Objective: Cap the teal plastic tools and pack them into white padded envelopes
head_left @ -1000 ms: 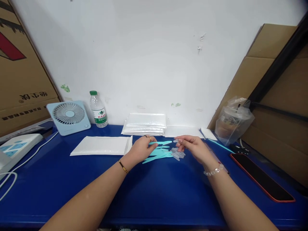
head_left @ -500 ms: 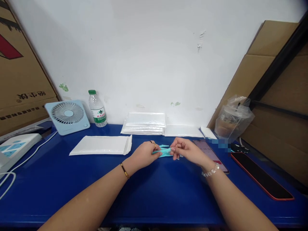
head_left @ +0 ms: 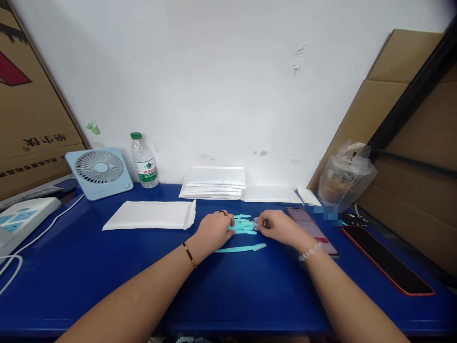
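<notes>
Had the left hand point(head_left: 216, 231) bent over the handle ends of a pile of turquoise eyebrow razors point(head_left: 245, 226), at the middle of the blue table point(head_left: 228, 290), with thumb and fingers curled inward. Could not tell from this angle a razor gripped from one merely touched. Held the right hand point(head_left: 280, 226) at the opposite end, with fingertips drawn together at the clear caps point(head_left: 255, 222); could not make out any cap inside that grip.

Had one lone razor point(head_left: 241, 249) set apart on the near side of the pile, with a paler, seemingly capped tip. Judged from that layout as one piece dealt with and several left, with loose caps remaining beside them. Had a white padded mailer point(head_left: 150, 215) lying flat beyond the left wrist, and a phone point(head_left: 314, 231) just beside the right.

Half a second earlier, had both hands close together over the pile, with a turquoise piece between them. Since then, had moved them apart, with the lone razor now in plain sight nearer the body.
</notes>
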A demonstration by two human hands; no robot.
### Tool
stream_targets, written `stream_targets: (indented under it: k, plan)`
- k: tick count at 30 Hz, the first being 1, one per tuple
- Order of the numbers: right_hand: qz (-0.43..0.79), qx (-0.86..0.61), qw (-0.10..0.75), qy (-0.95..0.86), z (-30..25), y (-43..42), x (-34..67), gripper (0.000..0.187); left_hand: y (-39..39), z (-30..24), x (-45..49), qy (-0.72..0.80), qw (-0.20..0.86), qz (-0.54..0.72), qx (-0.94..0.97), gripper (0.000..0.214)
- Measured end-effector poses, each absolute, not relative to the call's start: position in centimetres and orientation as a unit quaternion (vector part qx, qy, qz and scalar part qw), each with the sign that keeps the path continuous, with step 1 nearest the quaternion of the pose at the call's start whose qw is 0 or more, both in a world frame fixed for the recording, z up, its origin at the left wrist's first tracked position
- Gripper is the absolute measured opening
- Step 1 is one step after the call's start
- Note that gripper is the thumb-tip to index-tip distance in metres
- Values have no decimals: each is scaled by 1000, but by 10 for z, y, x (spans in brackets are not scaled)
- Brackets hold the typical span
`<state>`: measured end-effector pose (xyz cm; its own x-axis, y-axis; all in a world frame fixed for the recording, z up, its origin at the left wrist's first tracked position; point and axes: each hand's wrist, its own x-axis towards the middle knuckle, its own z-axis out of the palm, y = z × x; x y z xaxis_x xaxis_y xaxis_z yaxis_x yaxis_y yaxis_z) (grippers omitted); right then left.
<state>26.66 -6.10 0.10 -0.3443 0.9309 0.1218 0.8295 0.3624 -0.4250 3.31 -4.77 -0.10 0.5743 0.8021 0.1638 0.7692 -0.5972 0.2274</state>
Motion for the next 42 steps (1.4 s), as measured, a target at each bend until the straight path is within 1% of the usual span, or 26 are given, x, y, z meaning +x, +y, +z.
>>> stream_targets:
  k: [4, 6, 9, 12, 15, 19, 22, 25, 28, 33, 37, 42]
  plan:
    - [181, -542, 193, -797, 4, -60, 270, 15, -44, -2, 30, 450, 98, 126, 879, 10]
    - [213, -538, 234, -781, 8, -61, 273, 19, -44, 0, 29, 445, 103, 139, 879, 7]
    - [285, -537, 307, -733, 13, -62, 274, 26, -43, 6, 28, 443, 112, 165, 874, 10]
    - [350, -526, 361, -685, 16, -62, 272, 27, -40, 9, 25, 452, 148, 192, 859, 13]
    - [368, -530, 395, -654, 16, -62, 269, 30, -38, 10, 23, 459, 187, 208, 843, 15]
    - [369, -541, 434, -618, 12, -59, 267, 37, -37, 11, 21, 461, 206, 215, 836, 18]
    - [395, -534, 458, -591, 10, -57, 269, 35, -37, 12, 21, 464, 213, 217, 832, 19]
    - [432, -518, 472, -567, 9, -56, 272, 35, -36, 11, 21, 463, 213, 223, 831, 19]
    - [436, -508, 473, -573, 10, -56, 273, 37, -35, 8, 21, 459, 221, 230, 829, 19]
    - [414, -493, 469, -604, 14, -61, 268, 35, -32, 5, 20, 454, 291, 228, 811, 26]
    - [426, -480, 459, -614, 16, -63, 266, 33, -30, 3, 19, 441, 335, 227, 801, 30]
    - [416, -481, 482, -602, 15, -62, 267, 31, -27, 1, 18, 434, 366, 216, 795, 33]
